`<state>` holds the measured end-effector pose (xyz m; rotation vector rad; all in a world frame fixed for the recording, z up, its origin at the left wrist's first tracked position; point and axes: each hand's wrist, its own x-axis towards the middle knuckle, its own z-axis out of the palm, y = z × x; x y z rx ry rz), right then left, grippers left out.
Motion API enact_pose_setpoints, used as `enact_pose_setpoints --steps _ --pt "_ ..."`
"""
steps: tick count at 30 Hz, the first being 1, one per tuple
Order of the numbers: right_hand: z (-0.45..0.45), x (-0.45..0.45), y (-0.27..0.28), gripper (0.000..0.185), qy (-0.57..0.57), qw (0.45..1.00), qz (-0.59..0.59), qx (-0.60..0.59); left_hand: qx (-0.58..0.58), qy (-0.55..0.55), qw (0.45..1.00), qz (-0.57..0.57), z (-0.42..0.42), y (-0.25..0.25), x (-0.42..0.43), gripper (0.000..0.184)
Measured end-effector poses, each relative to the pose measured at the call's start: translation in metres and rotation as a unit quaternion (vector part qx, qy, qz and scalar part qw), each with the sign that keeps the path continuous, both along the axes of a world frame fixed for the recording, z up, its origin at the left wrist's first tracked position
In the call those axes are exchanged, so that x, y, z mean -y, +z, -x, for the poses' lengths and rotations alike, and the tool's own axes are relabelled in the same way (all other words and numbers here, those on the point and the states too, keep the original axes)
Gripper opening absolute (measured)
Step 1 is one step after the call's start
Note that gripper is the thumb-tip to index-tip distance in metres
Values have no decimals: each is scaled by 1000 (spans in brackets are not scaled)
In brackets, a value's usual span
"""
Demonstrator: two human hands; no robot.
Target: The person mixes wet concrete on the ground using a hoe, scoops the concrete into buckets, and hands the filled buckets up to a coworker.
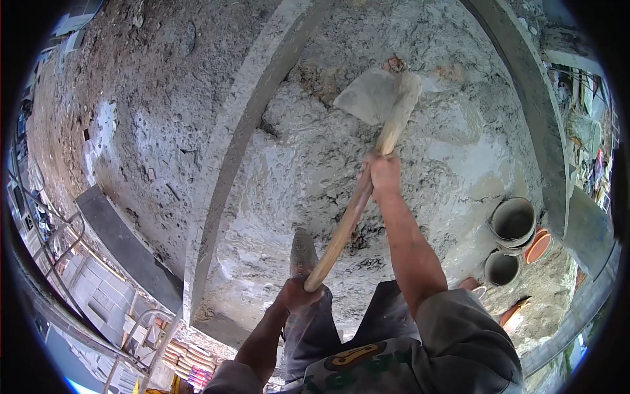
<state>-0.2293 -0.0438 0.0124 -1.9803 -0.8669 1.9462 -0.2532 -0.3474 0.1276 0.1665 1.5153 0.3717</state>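
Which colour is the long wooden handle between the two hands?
The handle is light brown; head view.

2 upright buckets (514, 219) right, dark board (128, 243) left.

Both hands (386, 175) are clenched, right arm (413, 253) outstretched.

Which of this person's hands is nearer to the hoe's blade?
Right. The right hand grips the wooden handle partway along, toward the blade; the left hand holds the handle's opposite end, clearly farther from the blade.
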Motion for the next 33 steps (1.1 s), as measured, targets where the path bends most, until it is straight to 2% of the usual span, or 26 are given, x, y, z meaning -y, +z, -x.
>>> enact_pose_setpoints --steps 2,3,4,5,6,8,10,12,13,15,18,21,22,24,25,27,29,31,33 --pt "62 -49 -17 13 56 996 -38 -55 39 121 992 -25 18 -49 -16 23" --pt "91 -68 -18 13 133 989 -51 -31 26 147 988 -38 33 -59 -36 18" --pt "113 -73 -31 13 147 988 -34 -32 13 172 984 -55 46 -58 -56 15" --pt "132 -74 -39 13 161 986 -24 -38 62 222 973 -4 55 -42 -71 15" --pt "142 -59 -43 14 196 981 -3 -13 51 226 973 23 53 -32 -74 15" --pt "111 -8 -74 17 216 970 110 -4 32 234 967 96 18 9 -52 14" --pt "95 11 -81 18 199 966 165 -1 -60 240 968 51 -25 30 -31 25" --pt "45 33 -68 17 156 962 226 11 -22 82 986 144 -22 72 -53 30" --pt "29 23 -63 16 133 962 237 2 -10 1 985 170 -17 78 -69 33" --pt "-19 43 -51 14 58 964 260 -20 -17 -49 987 150 -43 87 -27 41" --pt "-88 86 -4 13 -61 948 312 -24 -6 -157 976 150 -49 129 10 38" --pt "-133 98 20 11 -134 959 251 -10 45 -230 952 195 -41 135 18 37" --pt "-146 85 29 10 -160 960 231 -20 46 -254 943 210 -40 128 7 38" --pt "-187 57 32 9 -225 955 190 -46 50 -242 959 135 -58 106 -23 38" --pt "-216 28 26 8 -257 951 160 -66 43 -285 954 86 -72 86 -49 38" --pt "-270 -49 18 8 -287 949 116 -54 54 -334 935 108 -107 23 -105 40" --pt "-331 -127 -5 10 -297 954 38 -23 -28 -354 934 -44 -156 -38 -183 41" --pt "-405 -200 -45 12 -342 939 20 -38 -86 -371 911 -157 -203 -93 -264 35" --pt "-472 -261 -81 9 -354 929 2 -105 -119 -439 874 -170 -232 -130 -363 25"
